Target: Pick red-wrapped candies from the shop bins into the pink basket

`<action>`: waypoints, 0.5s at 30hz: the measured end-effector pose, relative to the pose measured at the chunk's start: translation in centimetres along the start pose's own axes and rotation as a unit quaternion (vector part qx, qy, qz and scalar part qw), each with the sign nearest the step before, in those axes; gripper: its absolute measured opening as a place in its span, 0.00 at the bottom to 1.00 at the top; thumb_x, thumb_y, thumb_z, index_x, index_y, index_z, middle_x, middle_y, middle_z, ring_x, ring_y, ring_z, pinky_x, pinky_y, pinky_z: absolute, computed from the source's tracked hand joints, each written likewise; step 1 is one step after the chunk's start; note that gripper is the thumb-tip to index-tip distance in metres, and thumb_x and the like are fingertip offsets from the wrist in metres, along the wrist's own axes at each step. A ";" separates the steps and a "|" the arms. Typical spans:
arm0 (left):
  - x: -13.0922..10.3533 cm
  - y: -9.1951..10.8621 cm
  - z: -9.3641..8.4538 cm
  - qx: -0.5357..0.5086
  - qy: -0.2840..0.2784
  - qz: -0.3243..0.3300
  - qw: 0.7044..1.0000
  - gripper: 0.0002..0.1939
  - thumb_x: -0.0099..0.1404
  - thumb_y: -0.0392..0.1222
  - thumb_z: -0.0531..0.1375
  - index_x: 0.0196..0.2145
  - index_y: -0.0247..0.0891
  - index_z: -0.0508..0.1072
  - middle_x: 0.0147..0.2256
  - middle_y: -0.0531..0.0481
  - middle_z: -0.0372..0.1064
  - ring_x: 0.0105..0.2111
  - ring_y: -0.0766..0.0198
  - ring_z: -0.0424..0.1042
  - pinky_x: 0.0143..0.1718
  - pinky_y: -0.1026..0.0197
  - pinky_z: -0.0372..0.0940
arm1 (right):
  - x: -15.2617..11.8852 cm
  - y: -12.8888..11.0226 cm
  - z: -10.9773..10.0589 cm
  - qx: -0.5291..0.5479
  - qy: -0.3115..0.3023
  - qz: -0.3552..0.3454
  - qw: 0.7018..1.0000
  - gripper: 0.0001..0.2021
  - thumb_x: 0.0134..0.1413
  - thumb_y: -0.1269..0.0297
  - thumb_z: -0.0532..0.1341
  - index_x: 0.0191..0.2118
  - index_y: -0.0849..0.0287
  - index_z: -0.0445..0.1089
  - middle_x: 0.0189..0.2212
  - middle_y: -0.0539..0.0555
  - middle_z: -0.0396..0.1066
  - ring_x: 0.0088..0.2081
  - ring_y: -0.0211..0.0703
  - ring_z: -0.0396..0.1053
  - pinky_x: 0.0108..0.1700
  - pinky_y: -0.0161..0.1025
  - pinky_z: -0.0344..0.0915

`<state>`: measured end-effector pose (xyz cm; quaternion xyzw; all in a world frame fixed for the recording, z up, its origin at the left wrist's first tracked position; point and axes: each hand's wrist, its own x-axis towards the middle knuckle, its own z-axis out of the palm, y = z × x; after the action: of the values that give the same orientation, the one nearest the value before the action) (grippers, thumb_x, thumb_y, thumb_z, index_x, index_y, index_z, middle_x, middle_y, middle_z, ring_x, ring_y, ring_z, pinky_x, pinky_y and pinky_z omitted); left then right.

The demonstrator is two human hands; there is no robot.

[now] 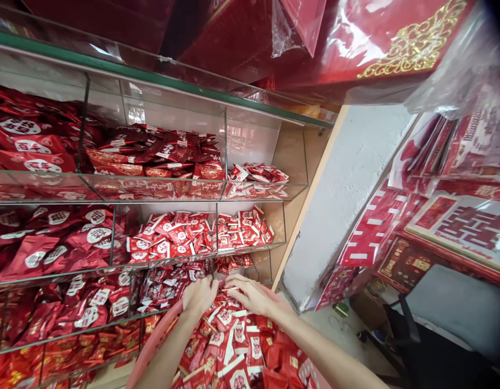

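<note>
A pink plastic basket (155, 346), heaped with small red-and-white packets (234, 337), stands below me against the shelves. At its far rim my left hand (199, 296) is closed with bent fingers, apparently round the rim; its fingertips are hidden. Close beside it, my right hand (250, 294) reaches over the packets near the same rim. Its thumb and fingers are apart, and I see no packet held between them. Just beyond both hands, dark red packets (167, 286) fill a low shelf compartment.
Glass-divided shelves (164, 262) hold several rows of red packets. Above, a thick glass shelf edge (153, 81) juts out under large red boxes (379, 48). A white wall (339, 200), hanging red decorations (373, 227) and a black chair (432, 335) are on the right.
</note>
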<state>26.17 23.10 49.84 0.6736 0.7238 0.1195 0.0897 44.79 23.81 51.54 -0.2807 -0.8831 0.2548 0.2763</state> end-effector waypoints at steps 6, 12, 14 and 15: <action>-0.1 0.1 -0.4 -0.003 -0.003 -0.001 1.000 0.26 0.63 0.50 0.38 0.38 0.39 0.72 0.35 0.40 0.74 0.35 0.53 0.72 0.36 0.55 0.61 | 0.6 -0.2 0.4 0.129 0.032 0.036 0.991 0.18 0.60 0.53 0.49 0.39 0.56 0.72 0.47 0.54 0.70 0.50 0.42 0.64 0.56 0.44 0.54; -0.2 0.1 -0.5 -0.003 0.001 0.001 1.000 0.26 0.64 0.50 0.37 0.38 0.40 0.72 0.34 0.41 0.74 0.34 0.53 0.73 0.35 0.55 0.61 | 0.1 -1.1 -0.4 0.326 0.074 0.130 0.933 0.21 0.55 0.47 0.52 0.44 0.57 0.71 0.43 0.54 0.72 0.46 0.45 0.67 0.51 0.46 0.61; -0.1 0.1 -0.5 -0.004 -0.001 0.001 1.000 0.26 0.64 0.51 0.37 0.37 0.39 0.72 0.34 0.41 0.74 0.34 0.53 0.73 0.35 0.56 0.61 | -0.2 -1.2 -0.9 0.369 0.083 0.156 0.912 0.23 0.55 0.46 0.51 0.47 0.56 0.69 0.40 0.54 0.73 0.42 0.45 0.69 0.47 0.46 0.63; -0.1 0.1 -0.4 -0.004 -0.002 0.001 1.000 0.26 0.64 0.50 0.37 0.37 0.39 0.72 0.34 0.41 0.74 0.34 0.54 0.73 0.35 0.56 0.61 | -0.4 -1.2 -1.3 0.359 0.093 0.164 0.914 0.24 0.55 0.45 0.49 0.48 0.56 0.68 0.39 0.54 0.73 0.40 0.44 0.70 0.45 0.46 0.65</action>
<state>26.12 22.99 50.28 0.6743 0.7223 0.1213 0.0941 45.48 23.06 53.05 -0.3258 -0.6437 0.5695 0.3939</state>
